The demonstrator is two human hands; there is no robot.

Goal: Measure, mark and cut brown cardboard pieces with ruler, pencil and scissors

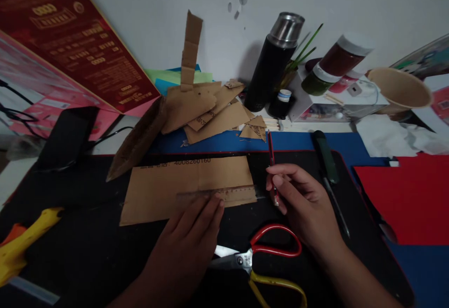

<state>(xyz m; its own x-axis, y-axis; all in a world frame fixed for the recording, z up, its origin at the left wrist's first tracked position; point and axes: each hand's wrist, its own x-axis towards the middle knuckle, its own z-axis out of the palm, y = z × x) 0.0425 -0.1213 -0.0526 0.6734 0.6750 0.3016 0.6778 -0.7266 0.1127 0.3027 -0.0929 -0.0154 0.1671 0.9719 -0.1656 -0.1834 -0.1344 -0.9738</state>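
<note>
A rectangular piece of brown cardboard (157,186) with printed digits along its far edge lies on the black mat. Across its nearer half rests a clear ruler (238,193). My left hand (196,223) presses down on the ruler and cardboard, its fingers stretched out flat and close together. To the right of the cardboard, my right hand (298,200) pinches a red pencil (271,151) between thumb and fingers, its far end pointing up and away. Scissors (242,260) with one red and one yellow handle lie between my hands, blades partly hidden by the left one.
Cardboard scraps (217,116) are heaped behind the mat (87,252). A black thermos (270,64) and a small dark bottle (280,103) stand near the wall. At right lie a dark-handled tool (326,156), a pen (336,207) and red paper (407,200). A yellow glue gun (31,242) lies left.
</note>
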